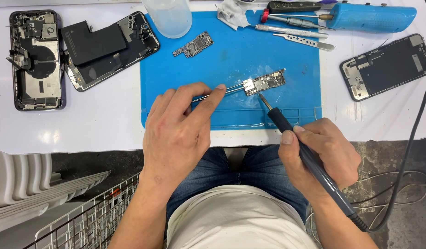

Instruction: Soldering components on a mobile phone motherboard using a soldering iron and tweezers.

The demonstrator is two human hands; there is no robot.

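logic board (267, 82), small, rectangular and chip-studded, lies on the smooth blue silicone mat (231, 60). left hand (178, 129) pinches thin steel tweezers (224, 90) against it; right hand (321, 150) clasps a black soldering iron (310, 159), tip beside the board.

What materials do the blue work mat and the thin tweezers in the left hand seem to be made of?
Blue work mat: probably silicone or rubber, matte, with moulded compartments along its near edge. Thin tweezers in the left hand: metal, likely steel, silvery and shiny, catching light.

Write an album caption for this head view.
Left hand steadies a circuit board with tweezers; right hand holds a soldering iron.
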